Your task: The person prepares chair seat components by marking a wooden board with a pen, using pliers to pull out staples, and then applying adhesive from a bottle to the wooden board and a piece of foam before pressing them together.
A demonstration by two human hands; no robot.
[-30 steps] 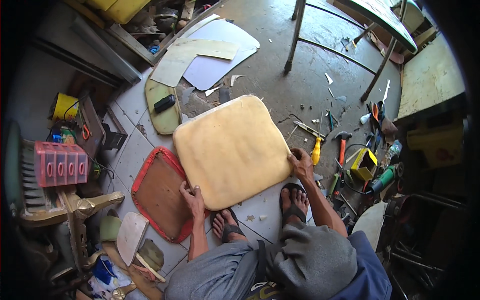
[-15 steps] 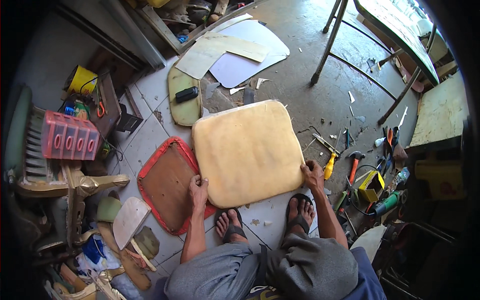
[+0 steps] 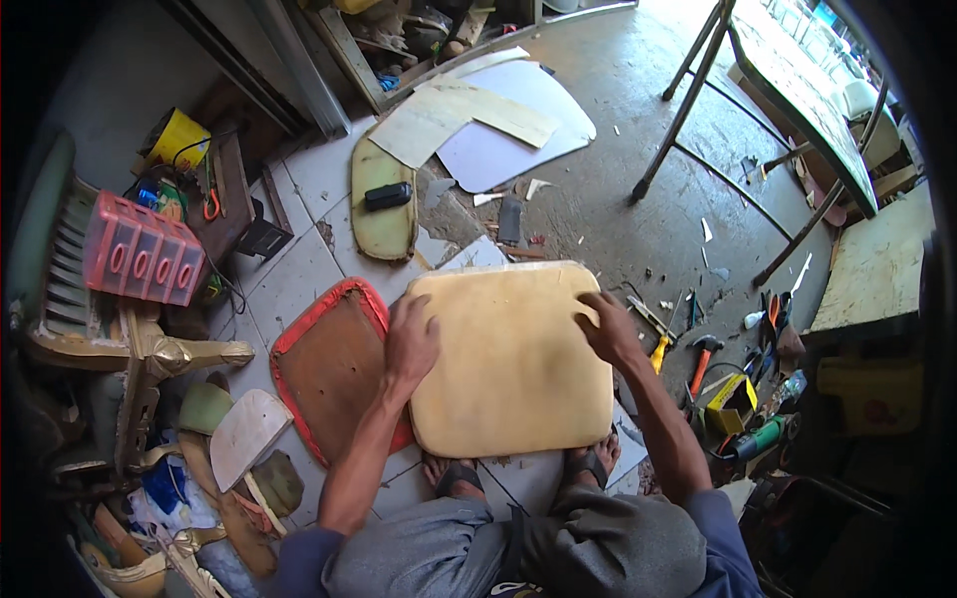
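A pale yellow foam seat pad with rounded corners lies in front of me, its near edge over my sandalled feet. My left hand is at the pad's upper left edge, fingers apart and bent over its surface. On the opposite side my right hand hovers at or just touches the upper right edge, thumb and fingers spread. Whether either hand presses on the foam I cannot tell. Left of the pad, partly behind my left forearm, is a seat panel with a brown face and red trim.
Cut white and cream sheets and a green panel bearing a black object lie beyond the pad. To the right are a hammer, a yellow-handled screwdriver and a metal-legged table. Pink drawers and chair parts stand left.
The foam pad has come nearer to me and covers part of my feet. Both hands have left its near corners, moved farther up its sides and opened.
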